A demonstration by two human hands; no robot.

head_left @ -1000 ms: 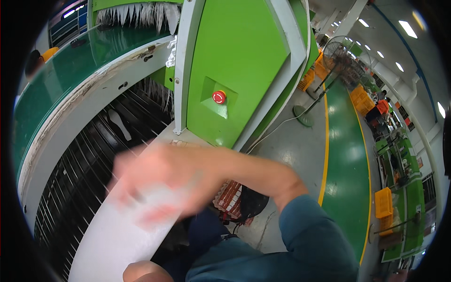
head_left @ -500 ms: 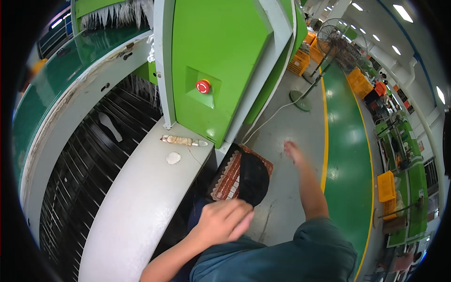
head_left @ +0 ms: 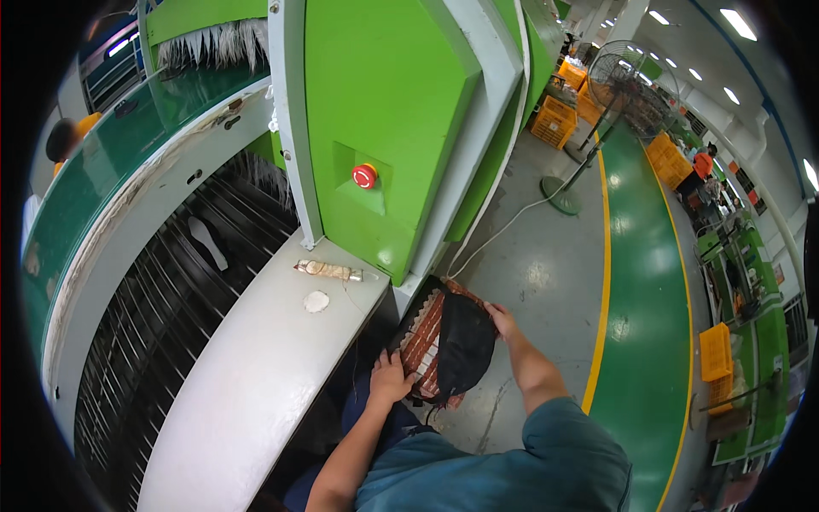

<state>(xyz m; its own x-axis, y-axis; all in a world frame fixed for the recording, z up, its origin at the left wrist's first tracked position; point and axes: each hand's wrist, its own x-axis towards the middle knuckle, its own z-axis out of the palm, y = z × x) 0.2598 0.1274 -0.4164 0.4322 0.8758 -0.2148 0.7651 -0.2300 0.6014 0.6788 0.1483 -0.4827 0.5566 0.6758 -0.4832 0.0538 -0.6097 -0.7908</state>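
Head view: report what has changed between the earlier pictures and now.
The right hand swung from over the white ledge, out over the grey floor, then in to the right edge of the black fabric item. The left hand came forward to the left edge of the red-patterned item. The wrapped tool and white disc stayed put.

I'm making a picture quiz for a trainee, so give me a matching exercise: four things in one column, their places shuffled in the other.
Things
1. left hand
2. right hand
3. red button
4. round white patch

Places
A. on the green panel
B. near the upper right edge of the black item
C. on the pale curved ledge
D. by the lower left side of the striped item

Pairs: 1-D, 2-B, 3-A, 4-C
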